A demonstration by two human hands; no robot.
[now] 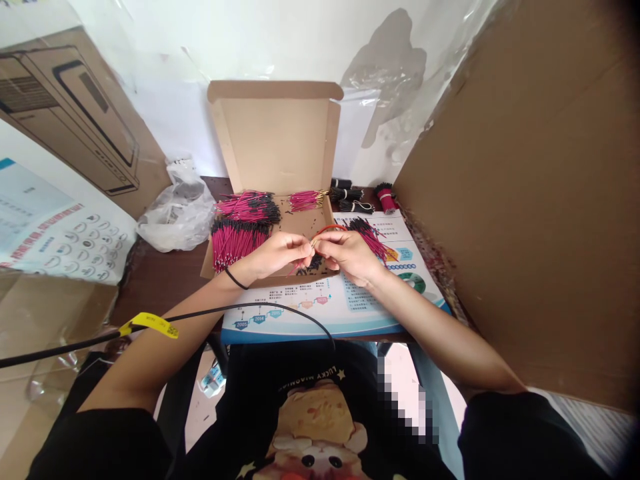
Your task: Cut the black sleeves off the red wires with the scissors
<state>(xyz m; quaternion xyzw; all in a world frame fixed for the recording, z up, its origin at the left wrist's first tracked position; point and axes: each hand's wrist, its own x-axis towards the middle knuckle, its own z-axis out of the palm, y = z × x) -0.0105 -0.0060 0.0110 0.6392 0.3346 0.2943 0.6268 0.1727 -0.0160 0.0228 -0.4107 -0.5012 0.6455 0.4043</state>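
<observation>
My left hand (283,255) and my right hand (354,256) meet fingertip to fingertip over the front of an open cardboard box (274,123). Both pinch closed on a tiny pale piece at the end of a wire, largely hidden by the fingers. The orange-red wire (331,227) arches over my right fingers. Inside the box lie two thick piles of pink wires with black ends, the rear pile (247,205) and the front pile (237,245). A smaller bundle of pink wires (306,200) has brass-coloured tips. Beside my right hand, more pink and black wires (371,238) lie loose.
A printed sheet (360,317) covers the table front. Black wire bundles (347,193) and a tied pink bundle (385,198) stand behind. A plastic bag (177,210) sits left. A black cable (210,309) with yellow tag crosses my left forearm. A cardboard wall (530,200) rises right.
</observation>
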